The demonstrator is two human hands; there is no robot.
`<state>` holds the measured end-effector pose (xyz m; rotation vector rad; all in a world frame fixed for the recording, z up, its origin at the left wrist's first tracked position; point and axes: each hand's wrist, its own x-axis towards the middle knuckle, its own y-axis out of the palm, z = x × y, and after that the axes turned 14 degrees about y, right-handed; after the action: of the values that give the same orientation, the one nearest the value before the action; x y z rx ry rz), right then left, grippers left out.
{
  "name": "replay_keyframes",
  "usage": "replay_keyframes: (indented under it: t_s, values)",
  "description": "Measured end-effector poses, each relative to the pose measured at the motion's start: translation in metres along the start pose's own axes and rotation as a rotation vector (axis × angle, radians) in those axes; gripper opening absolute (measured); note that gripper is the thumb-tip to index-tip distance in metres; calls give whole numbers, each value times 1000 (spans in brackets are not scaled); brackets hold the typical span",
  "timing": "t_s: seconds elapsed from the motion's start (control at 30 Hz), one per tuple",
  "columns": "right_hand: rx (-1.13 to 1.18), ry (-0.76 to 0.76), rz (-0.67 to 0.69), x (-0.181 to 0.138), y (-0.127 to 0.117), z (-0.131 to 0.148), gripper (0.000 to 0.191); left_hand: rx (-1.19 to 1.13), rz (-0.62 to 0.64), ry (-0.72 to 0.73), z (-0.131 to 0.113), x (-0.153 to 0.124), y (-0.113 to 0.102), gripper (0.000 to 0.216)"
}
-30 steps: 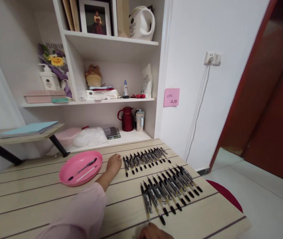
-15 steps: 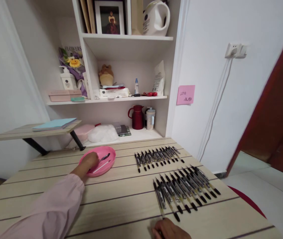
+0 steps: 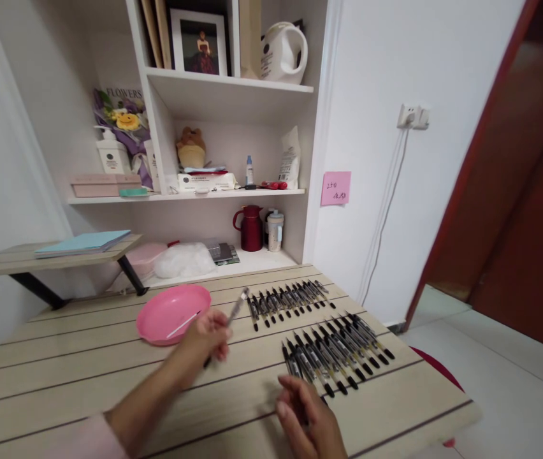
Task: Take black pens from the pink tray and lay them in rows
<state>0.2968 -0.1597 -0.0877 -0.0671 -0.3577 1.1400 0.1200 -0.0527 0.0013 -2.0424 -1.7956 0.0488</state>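
Observation:
My left hand (image 3: 209, 338) is closed around a black pen (image 3: 238, 308), just right of the pink plate (image 3: 164, 309). The pen slants up and to the right, its dark end showing below my fingers. A thin white stick (image 3: 176, 330) lies in the plate. At the near end of the front row of black-capped pens (image 3: 343, 350), my right hand (image 3: 307, 414) is half curled, thumb and forefinger apart, with no object visible in it. Behind that row lies a second row of pens (image 3: 290, 301), side by side on the wooden table (image 3: 238, 408).
A small raised stand (image 3: 8, 260) with blue paper (image 3: 85, 243) is at the far left. Behind the table, a white shelf holds a red jug (image 3: 251, 229), a cup (image 3: 275, 231) and a plastic-wrapped bundle (image 3: 184, 260). A wall with a socket (image 3: 412, 116) is at the right.
My left hand has moved right, out of the plate, carrying a pen that lay there. My right hand has come up and loosened beside the front row. The view has turned somewhat right.

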Motion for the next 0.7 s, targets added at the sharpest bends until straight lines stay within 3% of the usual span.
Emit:
replay_keyframes:
  t_s: [0.1, 0.2, 0.37, 0.5, 0.6, 0.7]
  values:
    - [264, 168, 109, 11, 14, 20, 42, -403, 279, -82, 14, -42, 38, 26]
    - [394, 301, 88, 16, 31, 21, 36, -471, 286, -42, 33, -69, 57, 29]
    - [511, 333, 107, 9, 55, 5, 39, -362, 249, 65, 51, -69, 50, 22]
    - [544, 330, -36, 8, 60, 4, 42, -173, 373, 97, 51, -58, 43, 21]
    - [578, 395, -33, 9, 59, 4, 47, -136, 446, 61, 47, -52, 42, 21]
    - [626, 455, 5, 6, 61, -1, 49, -187, 557, -73, 45, -47, 38, 21]
